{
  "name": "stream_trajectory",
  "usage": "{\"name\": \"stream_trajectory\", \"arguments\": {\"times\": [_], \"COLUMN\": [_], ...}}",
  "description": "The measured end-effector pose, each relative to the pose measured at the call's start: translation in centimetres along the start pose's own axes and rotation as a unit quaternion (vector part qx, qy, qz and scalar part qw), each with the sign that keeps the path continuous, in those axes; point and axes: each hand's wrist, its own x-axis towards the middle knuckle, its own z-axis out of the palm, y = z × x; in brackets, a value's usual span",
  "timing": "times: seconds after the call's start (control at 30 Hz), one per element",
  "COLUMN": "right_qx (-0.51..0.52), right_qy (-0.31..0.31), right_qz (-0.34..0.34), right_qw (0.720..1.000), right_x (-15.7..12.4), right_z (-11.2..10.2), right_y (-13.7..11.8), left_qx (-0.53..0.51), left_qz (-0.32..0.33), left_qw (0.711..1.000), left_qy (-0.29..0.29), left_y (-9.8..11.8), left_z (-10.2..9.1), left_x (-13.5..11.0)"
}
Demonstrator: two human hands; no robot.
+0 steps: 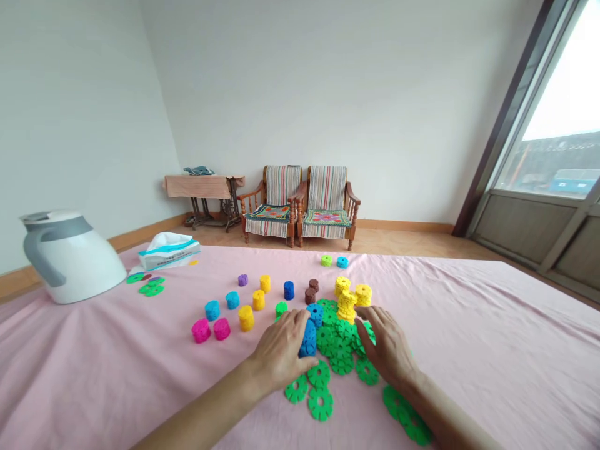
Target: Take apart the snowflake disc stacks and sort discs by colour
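**Left hand around a blue cylindrical stack of notched plastic discs, green ones loose beside it**

The step in hand looks like gathering discs of one colour into stacks. The left hand's thumb and fingers are closed around the blue stack, at the near left edge of a loose heap of flat, green, notched plastic discs. The right hand is at the heap's right side, thumb and fingers apart, with nothing visible between them.

Farther left on the pale pink cloth stand two short magenta disc stacks; a cluster of yellow disc stacks is at the heap's far side.

The next move seems to call for keeping the blue stack squarely aligned and setting it well apart from the green heap, the right hand free to steady it
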Motion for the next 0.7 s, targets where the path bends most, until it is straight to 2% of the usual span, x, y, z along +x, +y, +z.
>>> {"name": "stream_trajectory", "arguments": {"times": [0.2, 0.5, 0.7], "right_qx": [-0.016, -0.047, -0.058], "right_qy": [-0.002, -0.013, -0.012], "right_qz": [0.06, 0.126, 0.153], "right_qw": [0.998, 0.991, 0.986], "right_x": [0.2, 0.0, -0.3], "right_z": [-0.7, -1.4, -1.7], "right_y": [2.3, 5.7, 7.1], "left_qx": [-0.023, -0.053, -0.074], "left_qz": [-0.008, 0.011, 0.013], "left_qw": [1.0, 0.998, 0.997], "left_qy": [-0.012, -0.008, 0.017], "left_y": [-0.5, 0.1, 0.0], "left_z": [1.3, 1.6, 1.6], "left_x": [0.9, 1.2, 1.3]}}
